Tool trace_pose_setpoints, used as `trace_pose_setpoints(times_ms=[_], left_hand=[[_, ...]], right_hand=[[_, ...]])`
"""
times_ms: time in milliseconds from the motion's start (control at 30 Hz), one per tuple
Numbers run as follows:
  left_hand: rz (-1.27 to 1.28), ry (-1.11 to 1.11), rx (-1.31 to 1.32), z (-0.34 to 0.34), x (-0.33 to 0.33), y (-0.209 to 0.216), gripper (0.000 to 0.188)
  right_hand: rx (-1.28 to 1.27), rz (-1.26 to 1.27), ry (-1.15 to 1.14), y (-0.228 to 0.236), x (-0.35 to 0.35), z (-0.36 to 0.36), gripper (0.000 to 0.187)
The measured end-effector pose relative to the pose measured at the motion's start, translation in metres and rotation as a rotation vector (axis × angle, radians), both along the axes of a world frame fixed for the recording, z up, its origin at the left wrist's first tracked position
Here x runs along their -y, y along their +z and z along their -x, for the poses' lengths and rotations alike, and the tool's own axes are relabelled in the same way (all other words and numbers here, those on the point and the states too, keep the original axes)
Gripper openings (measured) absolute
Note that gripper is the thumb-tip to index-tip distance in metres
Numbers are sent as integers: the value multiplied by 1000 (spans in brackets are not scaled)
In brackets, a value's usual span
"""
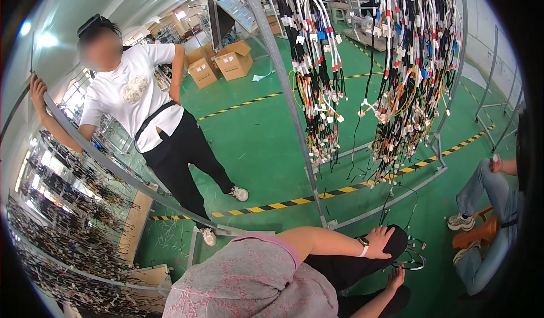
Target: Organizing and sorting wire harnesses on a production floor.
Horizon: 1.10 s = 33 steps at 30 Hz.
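My left hand [380,242], with a watch [363,242] on its wrist, lies flat on my black-trousered knee [399,241], fingers apart and holding nothing. Below it, beyond the knee, my right hand [396,277] has its fingers closed. What they hold, if anything, is too small to make out. A looped wire harness [418,263] with dark and pale wires is right beside those fingers, partly hidden behind the knee. Thin dark wires [386,209] run up from there toward the hanging harnesses.
Many wire harnesses [411,86] hang from a grey metal rack [309,165]. A person in a white shirt [139,80] stands at left, touching a curved rail [107,162] beside more harnesses. Another person in jeans [479,196] sits at right. Cardboard boxes [234,61] stand behind on the green floor.
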<state>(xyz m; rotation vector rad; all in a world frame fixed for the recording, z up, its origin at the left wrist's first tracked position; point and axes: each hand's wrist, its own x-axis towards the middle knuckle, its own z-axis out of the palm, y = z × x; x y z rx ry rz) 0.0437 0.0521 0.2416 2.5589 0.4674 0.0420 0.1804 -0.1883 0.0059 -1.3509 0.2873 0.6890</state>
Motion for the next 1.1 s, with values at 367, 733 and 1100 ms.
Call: trace_pose_setpoints(times_ms=[367, 733, 1100], left_hand=[[9, -1, -27, -3, 2, 1, 105], [42, 4, -37, 0, 0, 2, 104], [-2, -14, -11, 1, 5, 1, 102]], right_hand=[[-10, -35, -16, -6, 5, -5, 42], [-31, -30, -23, -9, 2, -6, 43], [21, -35, 7, -5, 3, -3, 38]])
